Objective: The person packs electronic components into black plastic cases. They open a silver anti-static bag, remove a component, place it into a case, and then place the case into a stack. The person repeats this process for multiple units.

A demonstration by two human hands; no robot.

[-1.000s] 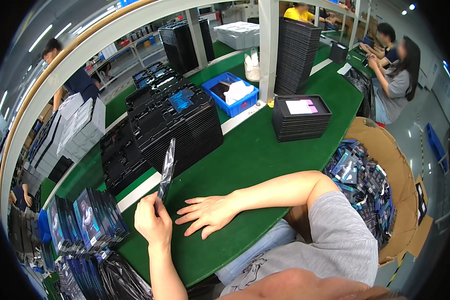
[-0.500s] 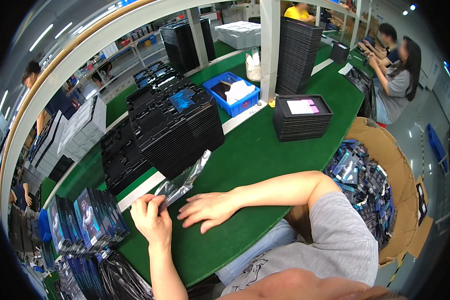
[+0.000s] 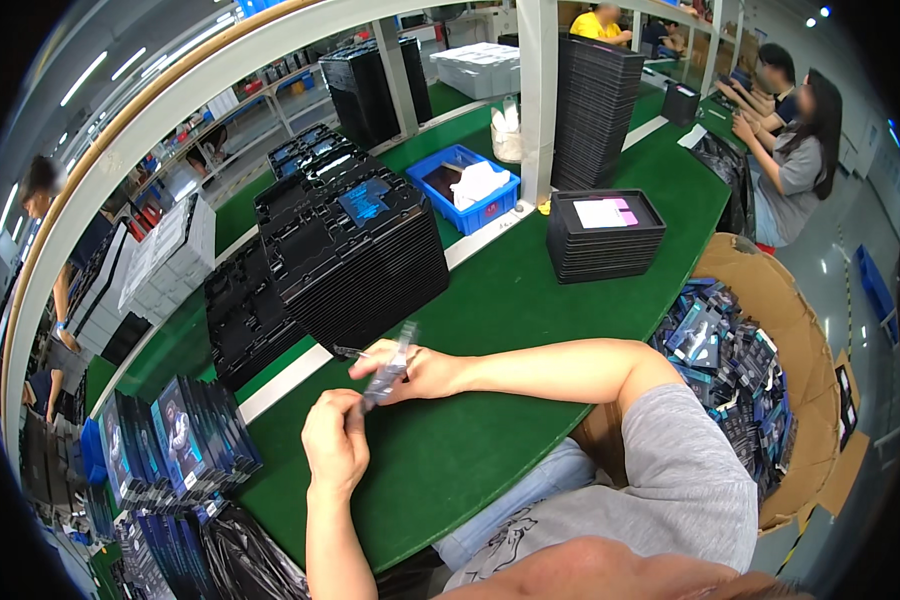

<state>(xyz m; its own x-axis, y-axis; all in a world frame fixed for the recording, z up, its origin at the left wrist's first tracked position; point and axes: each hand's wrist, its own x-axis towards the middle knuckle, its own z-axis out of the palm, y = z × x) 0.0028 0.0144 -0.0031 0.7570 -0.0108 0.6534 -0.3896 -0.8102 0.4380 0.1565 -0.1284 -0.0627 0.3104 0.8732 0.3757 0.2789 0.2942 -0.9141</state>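
A narrow, crinkled strip of clear plastic film (image 3: 386, 378) stands up between my hands above the green table. The lower end is pinched in the closed fingers of my left hand (image 3: 335, 440). My right hand (image 3: 417, 373) is at the strip's right side, its fingers bent around the film and partly hidden and blurred by it. Just beyond my hands rises a tall stack of black plastic trays (image 3: 365, 275). To the left of my left hand stand rows of thin dark-blue printed boxes (image 3: 188, 440).
A blue bin (image 3: 490, 213) holding white cloth stands beyond the table's middle. Right of it are shallow black trays (image 3: 605, 250) and a metal post (image 3: 537, 100). A large carton (image 3: 810, 390) full of small boxes is at my right. Co-workers (image 3: 805, 150) sit at the far right.
My left hand has moved right and a little lower. My right hand has lifted off the table to the film, which has swung from lying along the table to upright between my hands.
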